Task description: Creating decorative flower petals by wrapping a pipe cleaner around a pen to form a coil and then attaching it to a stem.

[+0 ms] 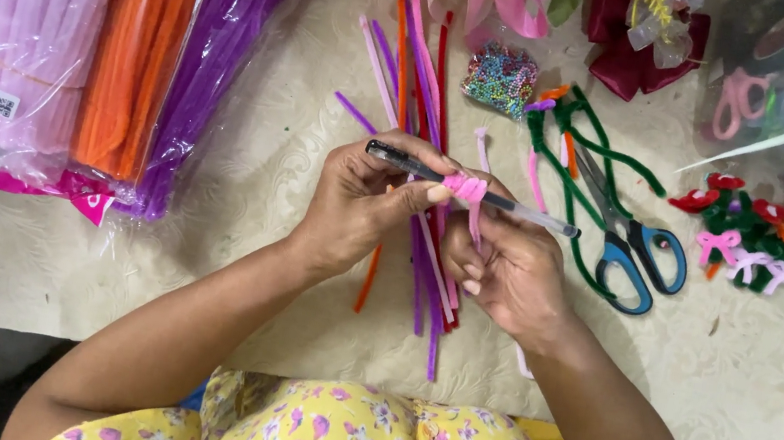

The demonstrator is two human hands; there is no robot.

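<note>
Left hand (359, 201) closed around the dark end of a pen (505, 205), thumb pressing a pink pipe cleaner (466, 188) coiled about its middle. Right hand (506, 270) curled beneath, fingers folded in, seemingly pinching the cleaner's loose tail, though partly hidden. Below both, loose pipe cleaners (424, 285) fanned over a cream mat (735, 376). Just right, blue-handled scissors (634, 257); far left, bagged bundles (113, 42).
</note>
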